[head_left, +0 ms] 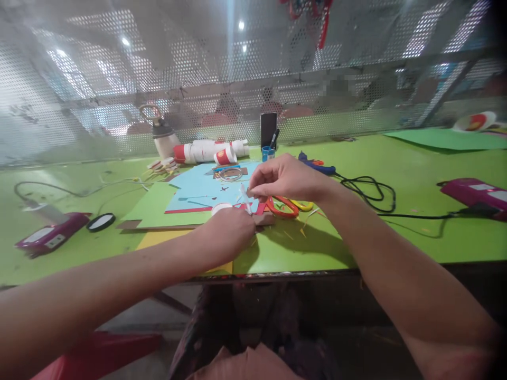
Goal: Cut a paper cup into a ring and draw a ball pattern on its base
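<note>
My left hand is closed just above the table's front part, its back toward me. A thin, whitish translucent strip sticks up from its far side, apparently between the fingers, which are mostly hidden. Just above it, my right hand pinches thumb and forefinger together close to the strip's upper end; what is in the pinch is too small to tell. Beyond my left hand shows part of a white round piece. Scissors with orange-red handles and a yellow handle lie under my right wrist.
Light blue paper lies on green sheets. Behind stand joined paper cups, a phone and a blue pot with a marker. A blue glue gun trails a black cable. Purple power strips flank both sides.
</note>
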`<state>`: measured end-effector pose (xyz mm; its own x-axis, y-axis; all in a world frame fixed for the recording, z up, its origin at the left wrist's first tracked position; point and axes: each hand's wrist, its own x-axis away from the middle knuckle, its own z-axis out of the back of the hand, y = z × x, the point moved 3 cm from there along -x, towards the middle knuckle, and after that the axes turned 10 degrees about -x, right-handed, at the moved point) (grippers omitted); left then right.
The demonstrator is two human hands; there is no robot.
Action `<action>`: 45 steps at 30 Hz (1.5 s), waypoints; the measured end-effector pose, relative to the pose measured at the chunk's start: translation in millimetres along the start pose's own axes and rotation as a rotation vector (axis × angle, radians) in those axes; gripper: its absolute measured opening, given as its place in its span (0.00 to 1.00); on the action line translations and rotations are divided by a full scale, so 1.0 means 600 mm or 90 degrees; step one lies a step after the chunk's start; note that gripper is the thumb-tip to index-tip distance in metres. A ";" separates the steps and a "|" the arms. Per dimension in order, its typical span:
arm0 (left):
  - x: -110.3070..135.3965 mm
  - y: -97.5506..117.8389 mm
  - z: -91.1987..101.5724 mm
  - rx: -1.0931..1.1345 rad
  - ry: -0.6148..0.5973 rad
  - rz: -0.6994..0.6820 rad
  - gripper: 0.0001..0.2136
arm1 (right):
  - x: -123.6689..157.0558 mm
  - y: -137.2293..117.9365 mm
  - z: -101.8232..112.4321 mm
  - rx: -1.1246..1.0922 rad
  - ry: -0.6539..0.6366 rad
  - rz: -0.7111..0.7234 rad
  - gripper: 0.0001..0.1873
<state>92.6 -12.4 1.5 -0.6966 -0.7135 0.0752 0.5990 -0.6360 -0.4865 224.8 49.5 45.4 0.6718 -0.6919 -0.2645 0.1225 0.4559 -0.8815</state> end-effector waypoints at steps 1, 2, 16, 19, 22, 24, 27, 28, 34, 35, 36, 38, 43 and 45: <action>0.002 -0.001 0.002 0.004 -0.003 -0.009 0.30 | 0.000 0.000 0.000 0.005 -0.007 -0.001 0.04; 0.005 -0.002 0.005 0.016 -0.010 -0.017 0.29 | 0.001 0.001 0.001 0.011 -0.020 -0.004 0.04; -0.001 -0.013 -0.013 0.051 -0.021 -0.028 0.15 | -0.006 0.045 -0.005 0.010 -0.201 -0.130 0.06; -0.001 -0.014 -0.017 0.061 -0.007 -0.005 0.09 | -0.010 0.059 -0.006 -0.013 -0.213 -0.160 0.07; 0.009 -0.019 -0.016 0.092 0.015 -0.013 0.09 | -0.009 0.062 -0.018 -0.024 -0.218 -0.194 0.07; 0.022 -0.028 -0.013 0.122 0.031 -0.022 0.10 | -0.002 0.056 -0.031 -0.025 -0.212 -0.212 0.06; 0.047 -0.049 -0.012 0.186 0.053 -0.008 0.10 | 0.020 0.043 -0.053 -0.011 -0.173 -0.221 0.06; 0.056 -0.057 -0.014 0.225 0.060 0.011 0.10 | 0.031 0.041 -0.060 0.001 -0.152 -0.223 0.06; 0.090 -0.060 -0.031 0.295 0.100 0.022 0.07 | 0.096 0.053 -0.071 0.115 0.022 -0.248 0.05; 0.093 -0.057 -0.031 0.293 0.101 0.025 0.08 | 0.101 0.055 -0.070 0.131 0.039 -0.249 0.05; 0.095 -0.053 -0.030 0.289 0.101 0.031 0.08 | 0.104 0.057 -0.068 0.148 0.053 -0.249 0.05; 0.098 -0.045 -0.026 0.279 0.097 0.047 0.10 | 0.105 0.059 -0.064 0.179 0.078 -0.242 0.04; 0.103 -0.023 -0.023 0.226 0.119 0.043 0.15 | 0.105 0.063 -0.062 0.193 0.116 -0.233 0.05; 0.107 -0.016 -0.027 0.212 0.147 0.024 0.16 | 0.110 0.066 -0.063 0.173 0.129 -0.231 0.05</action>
<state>36.1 -47.2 -2.9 -0.7194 -0.6775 -0.1532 0.6945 -0.6982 -0.1738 246.4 1.0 -21.7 0.3986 -0.9155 -0.0537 0.5267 0.2765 -0.8038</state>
